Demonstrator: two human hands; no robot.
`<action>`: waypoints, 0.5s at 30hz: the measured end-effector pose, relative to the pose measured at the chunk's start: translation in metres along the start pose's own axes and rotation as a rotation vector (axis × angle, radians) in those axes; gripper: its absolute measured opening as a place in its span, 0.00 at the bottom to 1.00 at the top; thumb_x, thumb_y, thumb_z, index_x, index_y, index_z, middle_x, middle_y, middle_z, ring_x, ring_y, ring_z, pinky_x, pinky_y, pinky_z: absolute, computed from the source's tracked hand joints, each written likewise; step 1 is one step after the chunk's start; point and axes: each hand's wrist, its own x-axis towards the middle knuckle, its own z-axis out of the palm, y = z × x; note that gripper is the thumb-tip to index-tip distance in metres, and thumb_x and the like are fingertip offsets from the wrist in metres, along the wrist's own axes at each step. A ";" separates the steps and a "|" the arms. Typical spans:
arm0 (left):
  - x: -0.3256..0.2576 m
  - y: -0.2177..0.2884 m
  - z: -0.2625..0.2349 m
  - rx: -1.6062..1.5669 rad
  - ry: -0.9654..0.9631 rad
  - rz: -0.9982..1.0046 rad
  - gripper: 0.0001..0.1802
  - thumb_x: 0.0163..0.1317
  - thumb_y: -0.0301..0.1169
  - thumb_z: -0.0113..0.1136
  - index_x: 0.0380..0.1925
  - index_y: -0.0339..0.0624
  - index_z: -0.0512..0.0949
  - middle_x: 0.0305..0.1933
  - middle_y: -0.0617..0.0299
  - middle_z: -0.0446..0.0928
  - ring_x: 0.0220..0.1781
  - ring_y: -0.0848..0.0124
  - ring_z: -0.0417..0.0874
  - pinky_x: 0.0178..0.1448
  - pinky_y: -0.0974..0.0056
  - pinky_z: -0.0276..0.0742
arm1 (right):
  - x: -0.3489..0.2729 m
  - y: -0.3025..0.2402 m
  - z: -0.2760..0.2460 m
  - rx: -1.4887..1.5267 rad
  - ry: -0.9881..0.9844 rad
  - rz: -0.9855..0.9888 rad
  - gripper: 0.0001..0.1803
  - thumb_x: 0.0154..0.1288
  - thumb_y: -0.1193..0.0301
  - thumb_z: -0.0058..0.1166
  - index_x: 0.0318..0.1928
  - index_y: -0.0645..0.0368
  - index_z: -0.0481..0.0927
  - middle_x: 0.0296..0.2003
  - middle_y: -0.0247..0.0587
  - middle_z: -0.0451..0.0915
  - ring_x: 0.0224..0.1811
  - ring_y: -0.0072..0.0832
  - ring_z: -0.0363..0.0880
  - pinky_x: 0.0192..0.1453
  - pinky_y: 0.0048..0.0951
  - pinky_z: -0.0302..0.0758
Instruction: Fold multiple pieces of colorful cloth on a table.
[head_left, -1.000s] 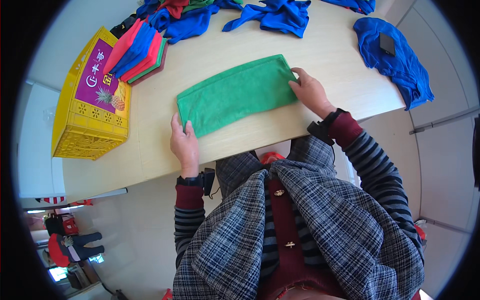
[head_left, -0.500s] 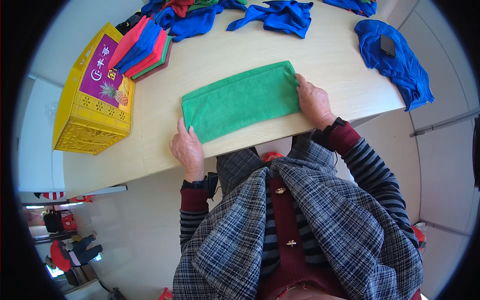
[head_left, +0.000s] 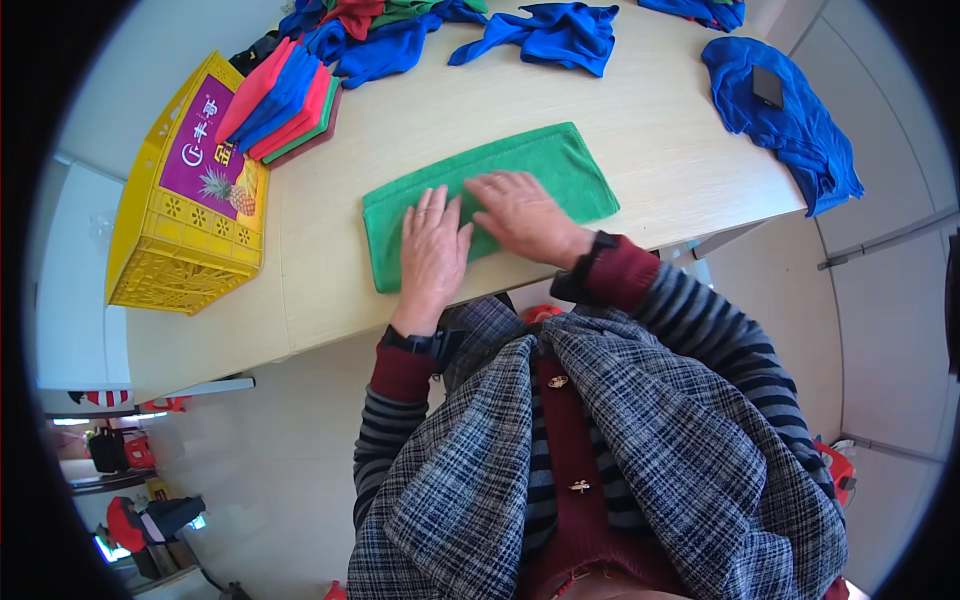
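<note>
A green cloth [head_left: 560,170], folded into a long rectangle, lies flat on the pale wooden table [head_left: 420,125] in front of me. My left hand [head_left: 434,248] rests palm down on its left half, fingers stretched out. Close beside it, my right hand [head_left: 525,215] lies over the cloth's middle, fingers extended and slightly blurred. Neither hand grips anything. The part of the cloth beneath my palms is hidden.
At the left stands a yellow plastic crate [head_left: 190,250], with a stack of folded cloths [head_left: 285,100] in red, blue, green and maroon beside it. Crumpled blue cloths [head_left: 565,35] lie along the far side. A dark phone [head_left: 768,87] rests on a blue cloth [head_left: 790,135] at the right.
Both hands have let go of the green cloth's short ends and moved inward onto its top. My right hand has shifted left, my left hand right and farther up. The cloth stays nearly in place.
</note>
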 end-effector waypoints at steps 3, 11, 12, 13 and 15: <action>0.000 -0.003 0.015 0.005 -0.090 0.001 0.28 0.70 0.42 0.55 0.67 0.43 0.70 0.73 0.49 0.66 0.76 0.51 0.61 0.78 0.42 0.54 | 0.003 0.000 0.026 -0.130 0.016 -0.044 0.30 0.75 0.54 0.46 0.69 0.61 0.69 0.68 0.51 0.69 0.73 0.49 0.62 0.75 0.53 0.58; -0.015 -0.028 0.008 0.092 -0.226 -0.208 0.33 0.75 0.53 0.44 0.75 0.54 0.61 0.81 0.56 0.55 0.82 0.51 0.50 0.80 0.36 0.43 | -0.014 0.058 -0.007 -0.385 -0.080 0.155 0.33 0.78 0.49 0.40 0.75 0.52 0.61 0.76 0.43 0.58 0.80 0.47 0.51 0.80 0.52 0.50; -0.014 -0.028 0.004 0.094 -0.257 -0.243 0.33 0.75 0.53 0.43 0.75 0.54 0.60 0.81 0.55 0.53 0.82 0.52 0.48 0.80 0.37 0.42 | -0.016 0.065 -0.011 -0.385 -0.082 0.157 0.33 0.78 0.49 0.40 0.75 0.52 0.61 0.76 0.43 0.58 0.80 0.47 0.51 0.80 0.52 0.50; -0.014 -0.030 0.003 0.098 -0.287 -0.278 0.33 0.76 0.53 0.42 0.76 0.54 0.59 0.82 0.55 0.52 0.83 0.52 0.47 0.81 0.38 0.41 | -0.018 0.072 -0.014 -0.397 -0.082 0.177 0.33 0.78 0.49 0.40 0.76 0.51 0.60 0.76 0.43 0.58 0.80 0.47 0.51 0.80 0.52 0.50; -0.017 -0.037 0.000 0.082 -0.294 -0.309 0.33 0.76 0.54 0.41 0.76 0.54 0.59 0.82 0.55 0.51 0.83 0.52 0.46 0.81 0.38 0.41 | -0.019 0.079 -0.020 -0.417 -0.079 0.209 0.34 0.78 0.49 0.39 0.76 0.51 0.60 0.76 0.43 0.57 0.80 0.47 0.50 0.80 0.53 0.50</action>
